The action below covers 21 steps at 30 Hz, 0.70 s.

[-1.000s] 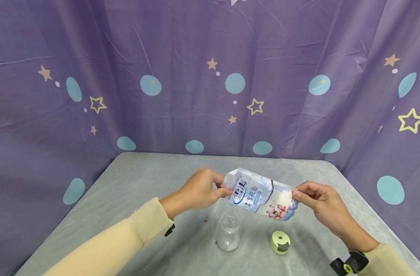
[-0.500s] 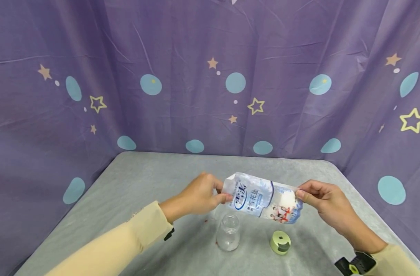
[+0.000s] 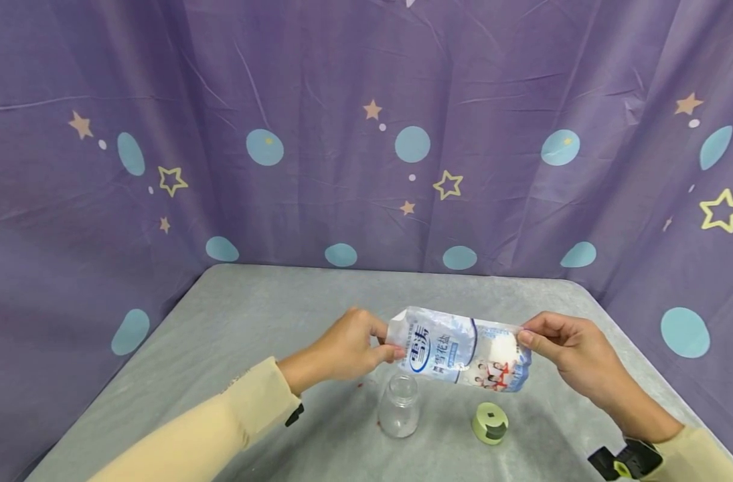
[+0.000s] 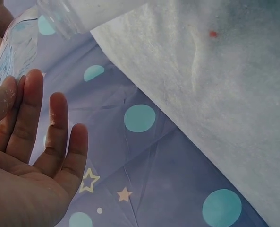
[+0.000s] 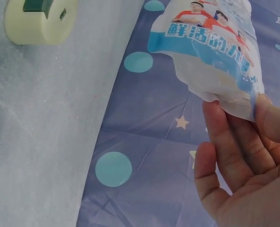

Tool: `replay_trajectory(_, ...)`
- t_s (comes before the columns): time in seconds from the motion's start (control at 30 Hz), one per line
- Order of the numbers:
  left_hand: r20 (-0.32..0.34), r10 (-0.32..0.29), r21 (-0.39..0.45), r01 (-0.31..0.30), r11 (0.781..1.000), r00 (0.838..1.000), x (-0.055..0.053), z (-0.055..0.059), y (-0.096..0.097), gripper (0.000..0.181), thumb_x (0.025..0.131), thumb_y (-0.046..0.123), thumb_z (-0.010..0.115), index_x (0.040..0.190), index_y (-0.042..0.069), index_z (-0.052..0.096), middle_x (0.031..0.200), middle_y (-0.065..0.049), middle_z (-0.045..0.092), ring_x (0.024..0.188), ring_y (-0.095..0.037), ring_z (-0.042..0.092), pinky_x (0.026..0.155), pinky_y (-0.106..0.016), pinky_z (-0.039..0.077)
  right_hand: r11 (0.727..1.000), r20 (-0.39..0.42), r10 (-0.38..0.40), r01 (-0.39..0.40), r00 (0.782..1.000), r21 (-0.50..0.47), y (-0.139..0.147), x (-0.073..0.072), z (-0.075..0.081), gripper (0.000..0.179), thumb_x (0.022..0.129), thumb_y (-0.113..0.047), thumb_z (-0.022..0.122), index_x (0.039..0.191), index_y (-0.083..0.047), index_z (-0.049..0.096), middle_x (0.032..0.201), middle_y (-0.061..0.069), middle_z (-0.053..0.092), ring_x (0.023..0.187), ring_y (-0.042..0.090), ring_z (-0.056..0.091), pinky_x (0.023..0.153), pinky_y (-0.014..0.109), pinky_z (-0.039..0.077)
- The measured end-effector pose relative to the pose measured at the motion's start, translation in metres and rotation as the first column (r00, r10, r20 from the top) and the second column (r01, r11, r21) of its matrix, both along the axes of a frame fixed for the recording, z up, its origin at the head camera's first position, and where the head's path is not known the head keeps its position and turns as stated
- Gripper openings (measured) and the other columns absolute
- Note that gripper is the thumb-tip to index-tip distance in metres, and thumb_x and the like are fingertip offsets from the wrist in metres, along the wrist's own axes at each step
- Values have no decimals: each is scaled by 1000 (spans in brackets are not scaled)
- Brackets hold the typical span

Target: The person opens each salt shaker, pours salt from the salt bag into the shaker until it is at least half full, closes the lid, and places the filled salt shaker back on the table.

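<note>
Purple star-printed curtain behind, the left hand and right hand fingertip-pinch opposite ends of a blue-and-white plastic pouch near a clear round jar, apparently aligning them, which calls for careful tilting.

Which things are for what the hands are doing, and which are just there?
For the job, it seems: bag, pinched by left hand and right hand; clear jar; probably green cap.
Just there: red speck on the table; starry curtain.
</note>
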<state>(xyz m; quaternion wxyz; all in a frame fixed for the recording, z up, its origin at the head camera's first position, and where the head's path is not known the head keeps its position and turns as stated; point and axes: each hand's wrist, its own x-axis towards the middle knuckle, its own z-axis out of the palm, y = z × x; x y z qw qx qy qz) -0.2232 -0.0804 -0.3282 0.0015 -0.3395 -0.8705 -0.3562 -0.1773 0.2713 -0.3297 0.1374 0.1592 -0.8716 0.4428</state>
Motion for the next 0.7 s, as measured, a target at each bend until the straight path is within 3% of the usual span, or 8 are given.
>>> replay_trajectory(0.4, 51, -12, 57, 9, 998, 999, 2, -7, -4, 17, 90, 20, 81, 74, 17, 78, 77, 14, 73, 47, -3, 34, 44, -22, 28, 996, -78, -22, 28, 997, 83, -5, 2, 10, 7, 96, -9, 72, 90, -12, 76, 78, -5, 74, 72, 6, 66, 68, 20, 49)
replay_trajectory(0.57, 56, -5, 71, 1, 997, 998, 1, -10, -6, 22, 89, 21, 81, 69, 21, 75, 70, 15, 70, 43, -1, 32, 44, -22, 27, 993, -77, -37, 46, 996, 106, -8, 2, 14, 7, 96, -12, 73, 90, -13, 76, 79, -7, 74, 73, 6, 66, 68, 22, 47)
replay_trajectory(0.7, 58, -6, 82, 1, 997, 998, 2, -13, -8, 23, 89, 22, 82, 67, 23, 74, 63, 14, 67, 39, 0, 39, 43, -22, 30, 991, -82, -45, 54, 996, 119, -11, 3, 16, 7, 95, -13, 74, 89, -14, 76, 78, -8, 74, 72, 5, 66, 67, 23, 46)
